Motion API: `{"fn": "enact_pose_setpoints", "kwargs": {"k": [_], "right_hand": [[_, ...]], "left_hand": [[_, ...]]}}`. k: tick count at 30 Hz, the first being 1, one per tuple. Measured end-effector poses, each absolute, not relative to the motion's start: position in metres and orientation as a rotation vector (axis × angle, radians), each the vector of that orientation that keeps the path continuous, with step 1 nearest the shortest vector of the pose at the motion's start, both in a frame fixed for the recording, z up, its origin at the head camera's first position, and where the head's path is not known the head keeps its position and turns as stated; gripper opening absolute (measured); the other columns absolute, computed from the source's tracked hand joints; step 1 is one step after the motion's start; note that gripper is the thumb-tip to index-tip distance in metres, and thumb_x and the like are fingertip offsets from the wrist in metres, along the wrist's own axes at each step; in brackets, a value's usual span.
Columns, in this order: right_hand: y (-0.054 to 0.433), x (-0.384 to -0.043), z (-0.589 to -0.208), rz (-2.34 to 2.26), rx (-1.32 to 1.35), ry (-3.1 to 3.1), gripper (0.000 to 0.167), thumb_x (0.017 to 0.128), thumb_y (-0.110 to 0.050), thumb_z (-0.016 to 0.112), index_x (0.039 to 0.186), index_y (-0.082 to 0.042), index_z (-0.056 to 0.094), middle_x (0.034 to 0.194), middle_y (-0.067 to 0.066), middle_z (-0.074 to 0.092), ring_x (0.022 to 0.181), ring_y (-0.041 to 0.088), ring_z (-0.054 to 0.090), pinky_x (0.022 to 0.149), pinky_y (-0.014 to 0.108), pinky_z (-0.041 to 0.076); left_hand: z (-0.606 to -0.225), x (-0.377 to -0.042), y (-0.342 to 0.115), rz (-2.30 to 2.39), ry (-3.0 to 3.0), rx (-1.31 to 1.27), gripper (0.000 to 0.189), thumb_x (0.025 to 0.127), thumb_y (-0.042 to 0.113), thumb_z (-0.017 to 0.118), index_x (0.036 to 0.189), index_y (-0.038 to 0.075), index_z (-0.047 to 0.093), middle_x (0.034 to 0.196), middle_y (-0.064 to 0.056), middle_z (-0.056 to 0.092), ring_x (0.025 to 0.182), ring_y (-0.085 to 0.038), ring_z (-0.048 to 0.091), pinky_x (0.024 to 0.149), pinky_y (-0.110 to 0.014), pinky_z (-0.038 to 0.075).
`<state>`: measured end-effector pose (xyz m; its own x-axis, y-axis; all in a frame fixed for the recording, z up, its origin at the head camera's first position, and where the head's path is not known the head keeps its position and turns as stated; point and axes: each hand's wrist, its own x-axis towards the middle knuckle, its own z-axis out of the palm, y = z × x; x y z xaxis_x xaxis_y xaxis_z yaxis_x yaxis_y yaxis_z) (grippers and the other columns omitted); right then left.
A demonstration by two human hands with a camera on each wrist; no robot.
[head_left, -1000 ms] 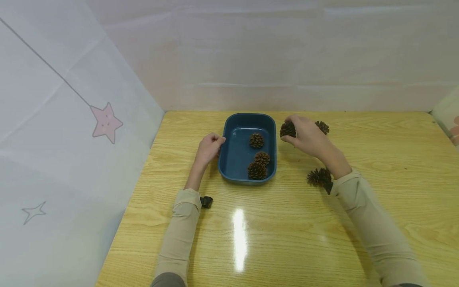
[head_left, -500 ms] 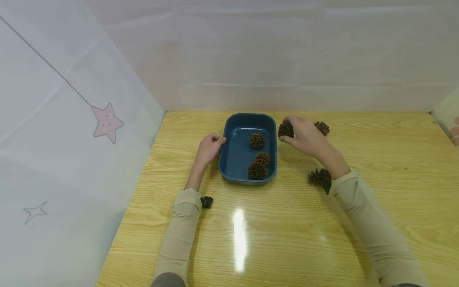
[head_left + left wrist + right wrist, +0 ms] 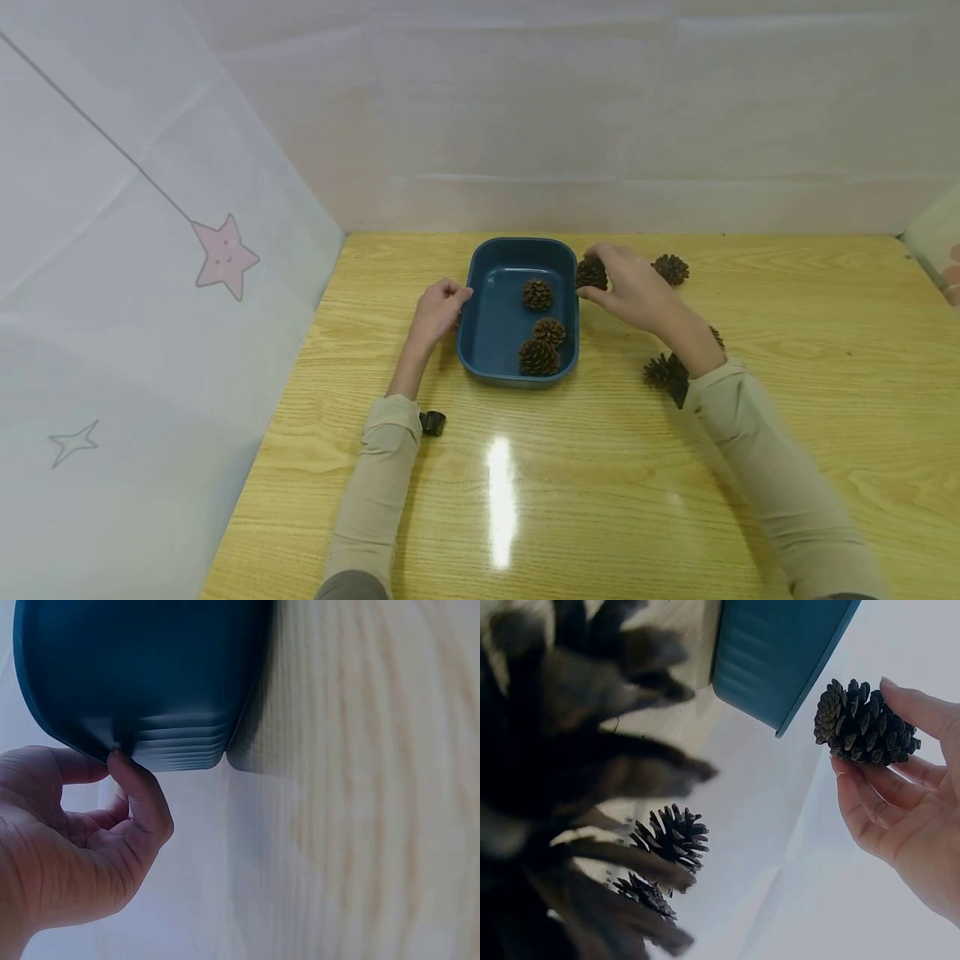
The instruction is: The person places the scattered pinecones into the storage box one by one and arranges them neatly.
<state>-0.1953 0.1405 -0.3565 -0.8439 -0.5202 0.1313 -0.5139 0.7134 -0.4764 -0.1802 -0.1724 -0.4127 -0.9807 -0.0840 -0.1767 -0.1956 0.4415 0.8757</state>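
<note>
A dark blue rectangular tub point(image 3: 491, 333) stands on the table with three pine cones inside: one pine cone point(image 3: 537, 293) towards the back and two touching near its front right corner. My left hand point(image 3: 437, 310) pinches the tub's left rim between thumb and fingers; the left wrist view shows this grip on the tub's wall point(image 3: 180, 667). Just beside the right rim, my right hand point(image 3: 633, 287) holds another pine cone point(image 3: 864, 724) between thumb and fingertips, raised above the table.
Behind my right hand a pine cone point(image 3: 671, 269) lies on the wooden table point(image 3: 585, 483). Nearer, another pine cone point(image 3: 662, 371) sits by my right sleeve, and one more peeks out past the wrist. A pale wall point(image 3: 525, 108) borders the table's back edge.
My right hand has shifted slightly left with its pine cone, up to the tub's right rim. A pine cone behind the right wrist has come partly into sight. The left hand stays put.
</note>
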Motion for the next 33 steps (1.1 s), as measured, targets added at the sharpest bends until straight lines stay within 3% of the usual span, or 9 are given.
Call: {"fn": "enact_pose_setpoints", "kwargs": {"k": [20,33], "right_hand": [[0.123,-0.194,-0.363,-0.811,-0.985,2.871,0.052,0.097,-0.017,0.076,0.137,0.006,0.051,0.134,0.028,0.058,0.126,0.046,0.055,0.103,0.058,0.046],[0.117,-0.193,-0.368,-0.814,-1.076,2.869,0.053,0.095,-0.014,0.078,0.137,0.006,0.051,0.131,0.030,0.059,0.118,0.046,0.059,0.097,0.057,0.050]], "left_hand": [[-0.413,-0.180,-0.173,1.584,2.575,-0.250,0.030,0.105,0.028,0.058,0.112,0.000,0.066,0.092,-0.009,0.058,0.076,-0.021,0.056,0.070,-0.041,0.057],[-0.413,-0.180,-0.173,1.588,2.576,-0.240,0.031,0.105,0.027,0.058,0.113,-0.001,0.066,0.093,-0.011,0.059,0.077,-0.022,0.056,0.070,-0.042,0.057]]}}
